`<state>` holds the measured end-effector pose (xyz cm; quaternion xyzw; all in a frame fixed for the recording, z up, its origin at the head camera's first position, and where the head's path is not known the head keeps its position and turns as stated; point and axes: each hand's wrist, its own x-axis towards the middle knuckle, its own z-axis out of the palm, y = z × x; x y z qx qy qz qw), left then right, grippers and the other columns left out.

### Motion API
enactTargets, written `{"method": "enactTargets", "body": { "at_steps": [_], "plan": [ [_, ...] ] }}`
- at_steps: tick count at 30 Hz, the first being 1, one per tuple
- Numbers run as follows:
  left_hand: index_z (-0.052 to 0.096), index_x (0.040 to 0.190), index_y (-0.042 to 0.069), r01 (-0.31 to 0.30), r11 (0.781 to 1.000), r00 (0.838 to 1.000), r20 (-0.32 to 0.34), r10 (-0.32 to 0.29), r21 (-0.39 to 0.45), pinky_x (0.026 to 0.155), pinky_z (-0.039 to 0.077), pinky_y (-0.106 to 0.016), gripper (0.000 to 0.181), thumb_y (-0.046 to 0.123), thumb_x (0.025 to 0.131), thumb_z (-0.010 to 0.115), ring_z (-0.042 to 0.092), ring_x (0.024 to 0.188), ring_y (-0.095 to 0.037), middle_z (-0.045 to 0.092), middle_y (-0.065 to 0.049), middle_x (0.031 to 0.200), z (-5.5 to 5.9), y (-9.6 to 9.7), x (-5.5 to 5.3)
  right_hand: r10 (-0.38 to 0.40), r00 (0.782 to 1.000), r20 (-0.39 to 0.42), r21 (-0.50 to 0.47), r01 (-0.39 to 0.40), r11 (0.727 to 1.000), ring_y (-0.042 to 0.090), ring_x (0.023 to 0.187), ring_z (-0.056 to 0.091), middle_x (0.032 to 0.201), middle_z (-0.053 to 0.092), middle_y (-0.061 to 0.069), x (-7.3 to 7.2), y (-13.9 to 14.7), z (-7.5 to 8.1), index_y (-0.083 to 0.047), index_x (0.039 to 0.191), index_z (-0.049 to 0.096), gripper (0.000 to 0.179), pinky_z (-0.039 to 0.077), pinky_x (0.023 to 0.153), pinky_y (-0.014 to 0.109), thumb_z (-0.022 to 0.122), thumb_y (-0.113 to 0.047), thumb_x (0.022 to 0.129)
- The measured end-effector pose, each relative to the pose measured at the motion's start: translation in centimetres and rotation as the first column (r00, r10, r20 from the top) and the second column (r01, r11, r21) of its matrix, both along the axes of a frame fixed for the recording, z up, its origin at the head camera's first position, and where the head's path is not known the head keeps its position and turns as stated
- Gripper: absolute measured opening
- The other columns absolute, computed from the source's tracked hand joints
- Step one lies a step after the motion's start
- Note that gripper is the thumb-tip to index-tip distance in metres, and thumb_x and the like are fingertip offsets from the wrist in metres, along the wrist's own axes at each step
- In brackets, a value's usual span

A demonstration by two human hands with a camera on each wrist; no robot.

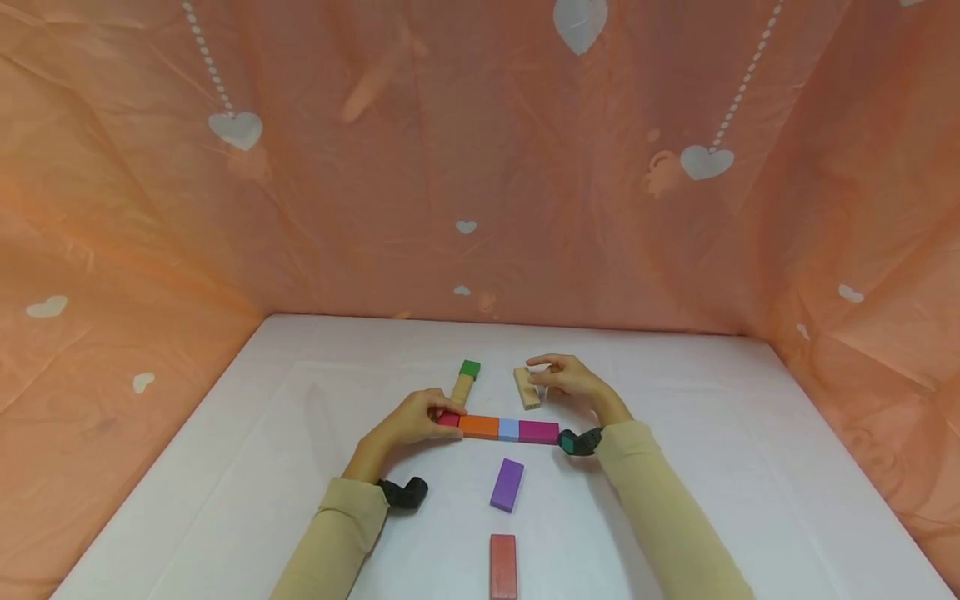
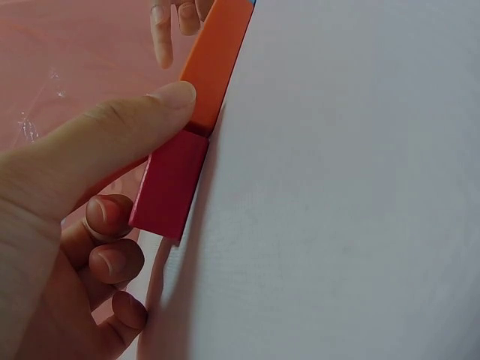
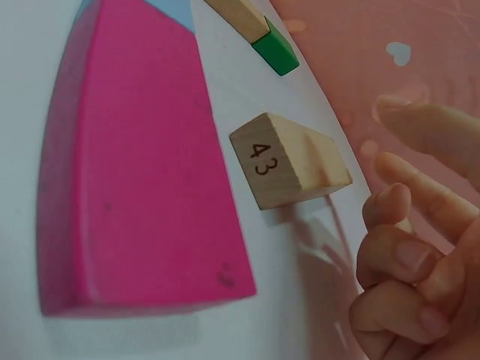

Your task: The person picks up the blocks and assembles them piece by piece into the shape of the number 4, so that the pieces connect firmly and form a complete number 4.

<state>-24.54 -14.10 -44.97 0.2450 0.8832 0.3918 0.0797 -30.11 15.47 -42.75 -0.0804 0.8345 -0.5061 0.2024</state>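
the left hand (image 1: 414,417) pinches the red block (image 2: 171,184) where it meets the orange block (image 1: 478,427); the right hand (image 1: 573,379), loosely parted and empty, has the wooden block (image 3: 291,163) just beside its fingers, "43" on the end.

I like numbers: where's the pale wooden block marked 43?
In the right wrist view, the pale wooden block lies just right of centre, between the magenta rectangular block and the right hand.

Bare tan wooden rectangular block (image 3: 300,161) looks matt, fine-grained. Magenta painted rectangular block (image 3: 142,180) looks smooth, faint sheen, dark scuffs. White tabletop covering (image 1: 697,417) is matt, cloth-like. Orange-pink heart-print backdrop (image 1: 450,167) is creased, slightly glossy sheeting. Beige sleeves (image 1: 663,500): matt cloth.
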Motion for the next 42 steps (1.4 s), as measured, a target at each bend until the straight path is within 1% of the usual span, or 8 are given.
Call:
{"method": "enactTargets", "body": {
  "at_steps": [12, 14, 19, 22, 28, 31, 38, 42],
  "plan": [
    [0.075, 0.106, 0.009, 0.001, 1.0, 1.0, 0.01, -0.001, 0.014, 0.063, 0.032, -0.018, 0.031, 0.019, 0.077, 0.081, 0.041, 0.073, -0.01, 0.047, -0.002, 0.076, -0.4, -0.1, -0.1, -0.052, 0.994, 0.099, 0.027, 0.049, 0.998, 0.01, 0.055, 0.033, 0.069, 0.04, -0.006, -0.5, -0.2, -0.9, -0.01, 0.139, 0.05, 0.052, 0.029, 0.056, 0.023, 0.062, -0.023, 0.091],
    [0.075, 0.106, 0.009, 0.005, 1.0, 1.0, 0.007, -0.005, 0.014, 0.063, 0.032, -0.017, 0.031, 0.02, 0.077, 0.08, 0.041, 0.073, -0.01, 0.048, -0.001, 0.076, -0.4, -0.1, -0.1, -0.067, 0.991, 0.116, 0.027, 0.064, 0.998, 0.011, 0.059, 0.036, 0.081, 0.052, -0.002, -0.5, -0.2, -1.1, -0.012, 0.14, 0.05, 0.053, 0.032, 0.059, 0.022, 0.063, -0.024, 0.09],
    [0.075, 0.105, 0.008, 0.011, 1.0, 1.0, -0.007, -0.011, 0.018, 0.062, 0.032, -0.017, 0.03, 0.019, 0.077, 0.081, 0.04, 0.072, -0.009, 0.048, -0.001, 0.075, -0.4, -0.2, 0.0, -0.087, 0.986, 0.14, 0.001, 0.088, 0.996, 0.01, 0.057, 0.036, 0.085, 0.054, -0.001, -0.6, -0.4, -1.4, -0.011, 0.139, 0.051, 0.054, 0.032, 0.059, 0.022, 0.066, -0.021, 0.088],
    [0.075, 0.105, 0.008, 0.005, 1.0, 1.0, -0.002, -0.005, 0.016, 0.062, 0.032, -0.017, 0.03, 0.019, 0.077, 0.081, 0.041, 0.072, -0.009, 0.048, -0.001, 0.076, -0.3, -0.2, -0.1, -0.084, 0.985, 0.148, -0.02, 0.087, 0.996, 0.01, 0.052, 0.032, 0.07, 0.042, -0.008, -0.7, -0.4, -1.4, -0.01, 0.139, 0.051, 0.055, 0.029, 0.056, 0.022, 0.067, -0.02, 0.087],
    [0.075, 0.105, 0.009, 0.001, 1.0, 1.0, 0.008, -0.001, 0.016, 0.063, 0.033, -0.018, 0.03, 0.019, 0.077, 0.08, 0.041, 0.074, -0.011, 0.048, -0.002, 0.077, -0.1, -0.2, -0.2, -0.083, 0.988, 0.131, -0.017, 0.086, 0.996, 0.007, 0.048, 0.028, 0.054, 0.03, -0.008, -0.8, -0.3, -1.2, -0.008, 0.139, 0.05, 0.054, 0.024, 0.048, 0.021, 0.065, -0.015, 0.088],
    [0.075, 0.105, 0.009, 0.0, 1.0, 1.0, 0.008, 0.0, 0.022, 0.063, 0.032, -0.018, 0.03, 0.018, 0.077, 0.081, 0.041, 0.074, -0.011, 0.048, -0.002, 0.076, -0.1, -0.2, -0.2, -0.085, 0.988, 0.128, -0.021, 0.089, 0.996, 0.006, 0.048, 0.028, 0.054, 0.034, -0.01, -0.8, -0.4, -1.2, -0.005, 0.138, 0.05, 0.054, 0.024, 0.047, 0.02, 0.065, -0.012, 0.087],
    [0.075, 0.106, 0.009, 0.0, 1.0, 1.0, 0.012, 0.0, 0.01, 0.064, 0.034, -0.018, 0.031, 0.019, 0.078, 0.08, 0.043, 0.076, -0.012, 0.05, -0.003, 0.079, -0.2, -0.1, -0.2, -0.133, 0.981, 0.141, -0.016, 0.136, 0.991, 0.005, 0.051, 0.03, 0.07, 0.044, -0.01, -0.6, -0.7, -1.1, -0.005, 0.136, 0.053, 0.052, 0.028, 0.052, 0.019, 0.066, -0.01, 0.086],
    [0.075, 0.106, 0.009, 0.001, 1.0, 1.0, 0.007, -0.001, 0.012, 0.064, 0.034, -0.018, 0.03, 0.02, 0.078, 0.08, 0.042, 0.076, -0.012, 0.05, -0.004, 0.079, -0.3, -0.1, -0.1, -0.14, 0.981, 0.134, -0.015, 0.143, 0.99, 0.004, 0.054, 0.033, 0.094, 0.06, 0.0, -0.6, -0.7, -1.2, -0.005, 0.135, 0.054, 0.05, 0.029, 0.053, 0.019, 0.066, -0.009, 0.087]
  ]
}}
